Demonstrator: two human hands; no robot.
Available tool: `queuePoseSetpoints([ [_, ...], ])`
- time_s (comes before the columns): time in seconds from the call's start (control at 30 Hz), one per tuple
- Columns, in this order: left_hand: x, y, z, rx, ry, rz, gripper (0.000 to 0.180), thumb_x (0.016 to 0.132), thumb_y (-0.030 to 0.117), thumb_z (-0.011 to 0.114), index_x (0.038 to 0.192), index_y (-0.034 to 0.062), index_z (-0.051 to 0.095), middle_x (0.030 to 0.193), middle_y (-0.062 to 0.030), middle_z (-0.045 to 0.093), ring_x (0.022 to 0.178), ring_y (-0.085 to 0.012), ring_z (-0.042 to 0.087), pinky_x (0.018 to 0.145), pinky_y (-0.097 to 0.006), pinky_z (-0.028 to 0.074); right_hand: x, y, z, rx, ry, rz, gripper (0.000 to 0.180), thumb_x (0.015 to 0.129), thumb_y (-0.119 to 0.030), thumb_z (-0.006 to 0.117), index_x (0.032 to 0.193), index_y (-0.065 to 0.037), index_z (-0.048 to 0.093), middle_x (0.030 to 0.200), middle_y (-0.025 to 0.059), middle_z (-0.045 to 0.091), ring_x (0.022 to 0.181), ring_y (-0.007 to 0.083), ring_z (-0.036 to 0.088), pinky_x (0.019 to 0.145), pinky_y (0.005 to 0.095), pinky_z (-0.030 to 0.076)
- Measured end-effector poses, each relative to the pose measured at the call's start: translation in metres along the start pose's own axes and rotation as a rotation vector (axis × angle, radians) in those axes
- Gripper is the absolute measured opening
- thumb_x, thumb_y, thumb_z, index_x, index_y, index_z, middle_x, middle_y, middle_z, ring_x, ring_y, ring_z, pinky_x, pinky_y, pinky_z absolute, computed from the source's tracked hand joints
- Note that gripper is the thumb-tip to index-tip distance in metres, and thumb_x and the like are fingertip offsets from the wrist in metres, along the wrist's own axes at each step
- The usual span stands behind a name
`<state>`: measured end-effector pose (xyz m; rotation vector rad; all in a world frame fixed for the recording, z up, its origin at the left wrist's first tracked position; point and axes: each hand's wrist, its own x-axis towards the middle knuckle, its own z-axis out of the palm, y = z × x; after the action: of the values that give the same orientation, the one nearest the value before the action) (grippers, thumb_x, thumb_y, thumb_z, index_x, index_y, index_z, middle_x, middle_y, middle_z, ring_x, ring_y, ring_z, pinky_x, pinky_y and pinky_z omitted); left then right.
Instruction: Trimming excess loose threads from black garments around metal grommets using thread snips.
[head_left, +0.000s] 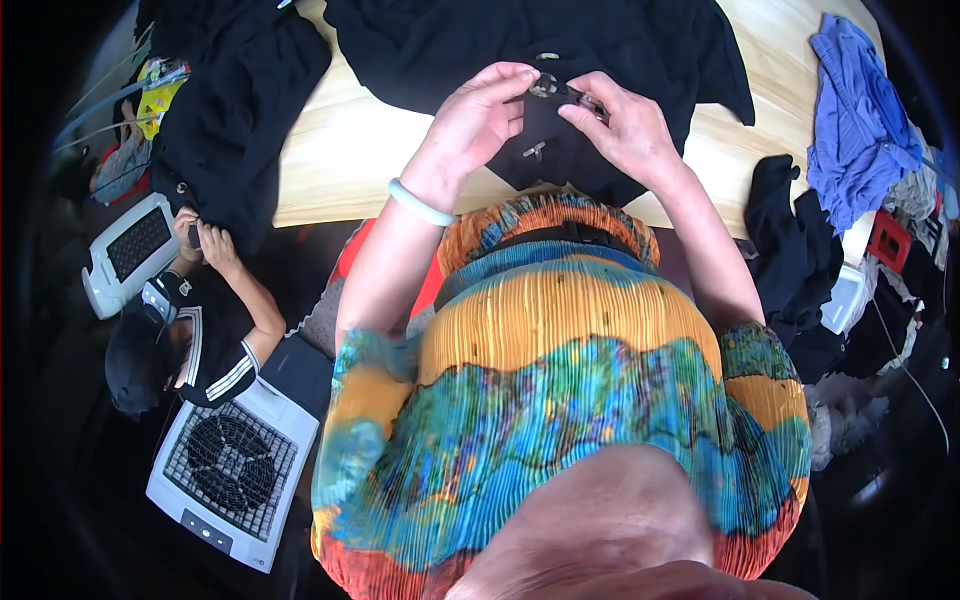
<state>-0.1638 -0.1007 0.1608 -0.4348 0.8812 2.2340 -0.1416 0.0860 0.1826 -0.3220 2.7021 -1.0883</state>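
Observation:
A black garment [630,60] lies spread over the pale wooden table in front of me. My left hand [478,118] is closed in a pinch on a shiny round button [545,86] at the garment's middle. Close to it on the right, my right hand [630,125] curls its fingers round a small dark metal tool [592,102], its tip near the button. What kind of tool it is, I cannot make out. A metallic fastening [534,151] shows on the cloth below my hands, and a pale oval one [547,56] above them.
Another black garment [240,90] hangs over the table's left side, where a co-worker's hands [208,240] touch it. A boxy white fan [235,460] stands at lower left. Blue-purple cloth [855,120] is heaped on the table's right end, with black cloth [790,230] beside it.

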Motion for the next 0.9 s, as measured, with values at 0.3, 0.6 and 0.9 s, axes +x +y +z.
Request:
queuePoseSetpoints([
  [0.3, -0.002, 0.005, 0.000, 0.102, -0.064, -0.120, 0.007, 0.079, 0.007, 0.058, 0.086, 0.0064, 0.058, 0.085, -0.0003, 0.059, 0.068, -0.0059, 0.051, 0.056, -0.018, 0.038, 0.006, -0.005, -0.006, -0.036, -0.037, -0.054, 0.027, 0.078, -0.029, 0.058, 0.091, -0.005, 0.054, 0.071, 0.0111, 0.061, 0.069, 0.0261, 0.061, 0.061, 0.0332, 0.048],
  [0.6, 0.004, 0.012, -0.004, -0.023, -0.147, -0.169, 0.008, 0.082, 0.010, 0.055, 0.089, 0.0069, 0.055, 0.085, -0.0019, 0.059, 0.074, -0.0123, 0.057, 0.065, -0.024, 0.046, 0.002, 0.004, 0.002, 0.247, 0.081, 0.125, 0.022, 0.078, -0.017, 0.062, 0.094, -0.005, 0.054, 0.079, 0.0047, 0.060, 0.068, 0.0129, 0.058, 0.061, 0.0261, 0.045],
  [0.9, 0.020, 0.010, -0.012, 0.008, -0.102, -0.095, 0.011, 0.084, 0.012, 0.053, 0.093, 0.0054, 0.053, 0.087, -0.0042, 0.057, 0.076, -0.0151, 0.057, 0.071, -0.029, 0.048, 0.015, 0.017, 0.021, 0.764, -0.156, 0.250, 0.046, 0.073, 0.005, 0.053, 0.116, -0.006, 0.040, 0.100, 0.0034, 0.049, 0.090, 0.0086, 0.046, 0.075, 0.0215, 0.038],
])
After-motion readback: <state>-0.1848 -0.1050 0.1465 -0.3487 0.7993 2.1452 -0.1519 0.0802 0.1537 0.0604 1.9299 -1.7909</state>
